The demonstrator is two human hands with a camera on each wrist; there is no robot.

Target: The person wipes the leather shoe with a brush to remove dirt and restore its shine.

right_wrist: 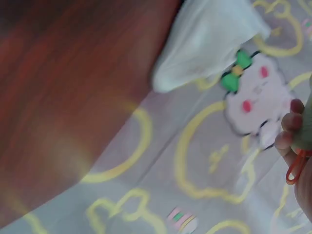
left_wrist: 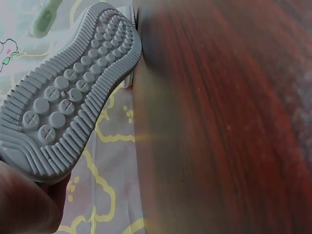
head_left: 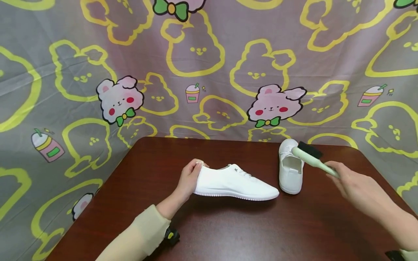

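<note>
My left hand [head_left: 189, 177] grips a white lace-up shoe [head_left: 233, 183] by its heel. The shoe is held above the table, toe to the right; in the left wrist view its ridged, studded sole [left_wrist: 73, 90] faces the camera. In my right hand [head_left: 354, 185] is a brush [head_left: 311, 159] with a pale green handle and dark bristles. Its bristles point up and away from the held shoe, and the two are apart. An orange loop [right_wrist: 294, 170] hangs from the handle's end. The second white shoe [head_left: 290, 177] stands on the table behind the brush head, its opening towards me.
The dark red-brown wooden table [head_left: 248, 232] extends beneath both hands. A fabric backdrop [head_left: 209, 83] with yellow bear outlines and pink cartoon heads hangs behind and along the sides.
</note>
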